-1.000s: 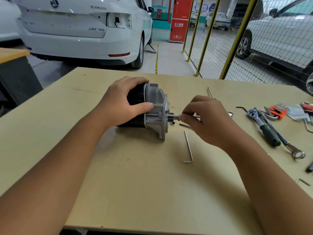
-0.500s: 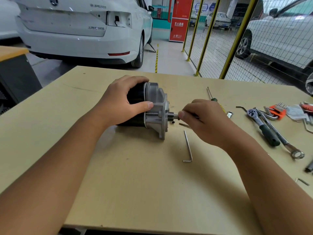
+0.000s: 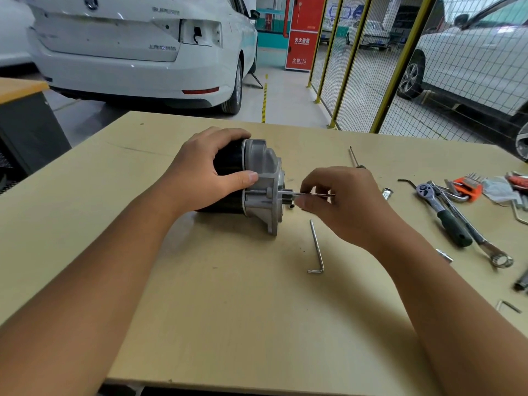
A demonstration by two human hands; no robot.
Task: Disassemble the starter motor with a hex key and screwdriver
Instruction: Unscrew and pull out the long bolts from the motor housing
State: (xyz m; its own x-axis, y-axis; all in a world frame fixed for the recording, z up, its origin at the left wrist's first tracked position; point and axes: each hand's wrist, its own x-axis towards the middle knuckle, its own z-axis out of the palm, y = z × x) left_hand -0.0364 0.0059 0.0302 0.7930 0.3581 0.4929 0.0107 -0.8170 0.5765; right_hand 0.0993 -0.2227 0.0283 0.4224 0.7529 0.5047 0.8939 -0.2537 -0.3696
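Starter motor [image 3: 254, 184]: centre of frame, lying on its side on the table [image 3: 228, 310]. Long axis horizontal, aluminium end housing toward frame right. Judged heavy, rigid, smooth-cased; best held round the black body. Left hand [image 3: 205, 174] wraps that body; right hand [image 3: 340, 201] pinches a thin long bolt [image 3: 311, 194] at the housing.

Starter motor [image 3: 258, 184], black cylindrical body with grey cast-aluminium end housing: lying on its side. Silver L-shaped steel hex key [image 3: 316, 247]: flat on tabletop, just beside housing.
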